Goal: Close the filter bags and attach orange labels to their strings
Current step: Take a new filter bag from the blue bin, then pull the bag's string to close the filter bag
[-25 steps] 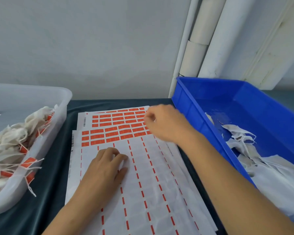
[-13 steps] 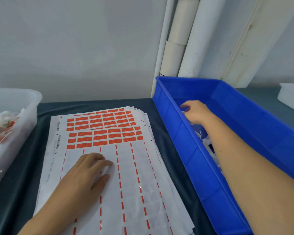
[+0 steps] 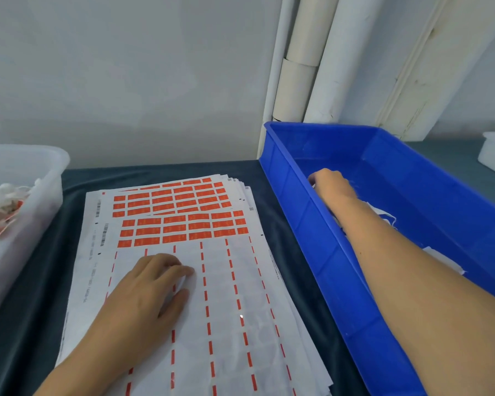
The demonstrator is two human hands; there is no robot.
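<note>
The right hand (image 3: 330,185) is reached into the blue crate (image 3: 303,224); the filter bags (image 3: 383,214) lie just behind it. Its fingers are hidden, so their state cannot be told. The left hand (image 3: 146,292) is rested flat on the label sheets (image 3: 226,295).
</note>
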